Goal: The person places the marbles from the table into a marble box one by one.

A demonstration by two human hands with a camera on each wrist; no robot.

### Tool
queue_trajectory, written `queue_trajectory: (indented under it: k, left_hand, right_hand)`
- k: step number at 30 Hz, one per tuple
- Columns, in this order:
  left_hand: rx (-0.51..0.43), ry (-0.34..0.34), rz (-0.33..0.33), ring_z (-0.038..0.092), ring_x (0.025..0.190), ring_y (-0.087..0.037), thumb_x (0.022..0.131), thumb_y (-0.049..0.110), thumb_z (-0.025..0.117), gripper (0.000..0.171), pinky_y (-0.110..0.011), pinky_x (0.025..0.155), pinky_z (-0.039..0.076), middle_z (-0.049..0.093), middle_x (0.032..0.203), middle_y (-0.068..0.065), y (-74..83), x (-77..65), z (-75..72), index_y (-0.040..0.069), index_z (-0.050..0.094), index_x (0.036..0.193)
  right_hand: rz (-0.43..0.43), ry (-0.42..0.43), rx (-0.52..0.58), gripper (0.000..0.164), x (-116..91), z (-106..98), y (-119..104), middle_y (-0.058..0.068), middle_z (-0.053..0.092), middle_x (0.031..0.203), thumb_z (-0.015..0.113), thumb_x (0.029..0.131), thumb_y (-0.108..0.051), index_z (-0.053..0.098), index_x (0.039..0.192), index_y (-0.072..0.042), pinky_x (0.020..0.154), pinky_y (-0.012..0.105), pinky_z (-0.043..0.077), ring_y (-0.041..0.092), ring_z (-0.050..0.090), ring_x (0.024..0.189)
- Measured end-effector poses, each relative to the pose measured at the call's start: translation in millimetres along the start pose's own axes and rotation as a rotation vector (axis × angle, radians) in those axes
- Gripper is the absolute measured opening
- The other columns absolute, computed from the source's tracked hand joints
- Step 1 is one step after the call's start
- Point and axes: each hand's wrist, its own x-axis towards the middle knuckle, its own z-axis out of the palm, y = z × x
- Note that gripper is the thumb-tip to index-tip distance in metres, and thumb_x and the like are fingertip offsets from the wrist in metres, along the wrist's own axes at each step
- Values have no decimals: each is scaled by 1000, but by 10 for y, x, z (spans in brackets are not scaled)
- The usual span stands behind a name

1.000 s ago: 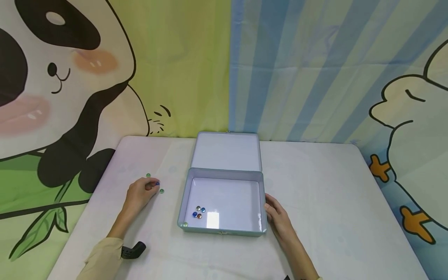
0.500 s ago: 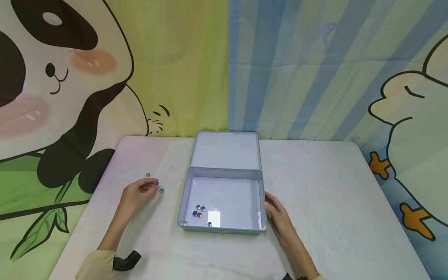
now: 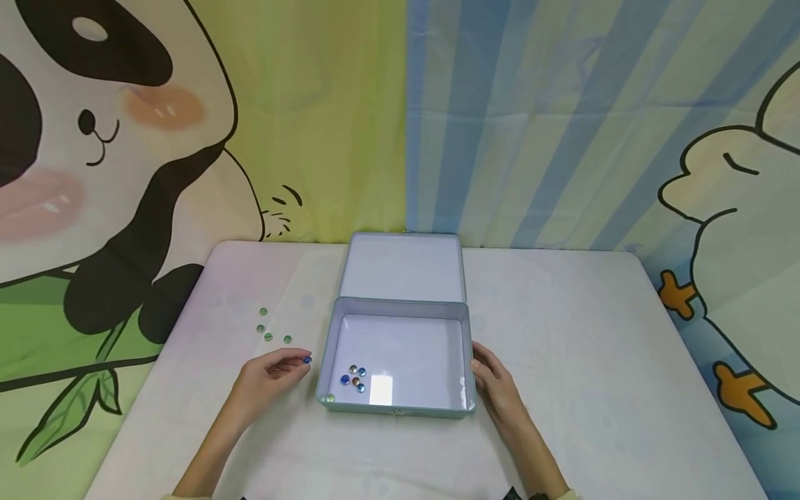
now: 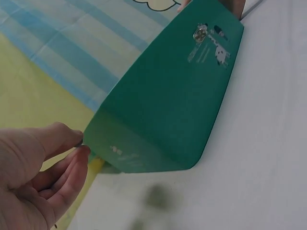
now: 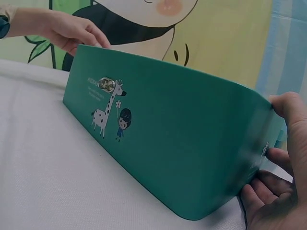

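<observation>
My left hand [image 3: 270, 383] pinches a small blue glass marble [image 3: 307, 360] between thumb and fingertips, just outside the box's left wall. In the left wrist view the fingertips mostly hide it. A green tin box [image 3: 400, 411] stands on the table, its lid [image 3: 403, 267] folded back. Several marbles lie inside toward the front left, among them a dark blue one [image 3: 345, 380], an amber one [image 3: 356, 381] and a green one [image 3: 330, 398]. My right hand [image 3: 500, 389] rests against the outer right wall, thumb at the rim and fingers on the side in the right wrist view.
Several green marbles [image 3: 287, 339] lie loose on the white-covered table [image 3: 594, 347], left of the box. A cartoon-printed curtain [image 3: 325, 118] hangs behind the table's far edge. On the box front sits a metal clasp [image 5: 106, 85].
The left hand has moved right and nearer with the blue marble, uncovering more green marbles. Another blue marble has appeared inside the box and shifted toward the group. The right hand stays put.
</observation>
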Motion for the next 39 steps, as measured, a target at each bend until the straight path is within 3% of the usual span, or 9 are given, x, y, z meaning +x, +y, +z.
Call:
queue_trajectory:
  k: [9, 17, 21, 26, 31, 34, 39]
  left_hand:
    - [-60, -6, 1, 65, 81, 0, 85, 22, 75, 24, -18, 73, 56, 72, 93, -2, 108, -30, 84, 12, 72, 107]
    - [-94, -3, 68, 66, 81, -1, 85, 20, 74, 25, -19, 72, 56, 73, 95, -3, 121, 14, 111, 11, 72, 108]
    - [-115, -33, 110, 66, 80, -3, 85, 22, 75, 24, -20, 71, 57, 73, 94, -3, 210, 94, 171, 13, 72, 107]
    - [-54, -172, 240, 65, 78, -3, 86, 20, 74, 21, -20, 70, 56, 73, 93, 1, 497, 310, 298, 15, 72, 106]
    - [73, -397, 386, 63, 80, -2, 88, 18, 72, 18, -19, 72, 55, 71, 91, 5, 851, 633, 523, 15, 72, 105]
    - [112, -506, 421, 63, 81, -2, 88, 18, 71, 16, -18, 72, 54, 71, 91, 5, 1015, 865, 702, 14, 72, 104]
    - [128, -613, 439, 62, 77, -3, 87, 14, 70, 13, -17, 70, 53, 71, 87, 1, 1172, 1192, 1083, 10, 73, 100]
  right_hand:
    - [23, -8, 9, 55, 8, 13, 0, 18, 35, 153, 53, 97, -21, 36, 146, -2, 95, 8, 42, -8, 51, 115]
    - [36, -11, -10, 56, -5, 4, -19, 16, 34, 154, 52, 98, -24, 34, 147, -4, 95, 7, 41, 15, 40, 134]
    - [38, 2, -7, 55, -10, -17, -21, 17, 35, 154, 52, 98, -23, 35, 147, -4, 94, 7, 42, 6, 45, 128]
    - [40, -1, -9, 55, -12, -26, -12, 16, 34, 154, 52, 98, -23, 34, 147, -4, 95, 7, 42, -5, 48, 119]
    - [44, 0, -12, 56, -23, -21, -5, 16, 34, 154, 52, 98, -24, 34, 148, -5, 94, 6, 41, 14, 40, 134]
    - [39, -8, -11, 56, -20, -18, -1, 17, 32, 155, 51, 99, -24, 33, 148, -4, 94, 6, 41, 24, 33, 140]
    - [24, -3, 2, 55, -4, -2, 7, 18, 35, 153, 51, 98, -23, 35, 147, -3, 94, 8, 42, 13, 44, 131]
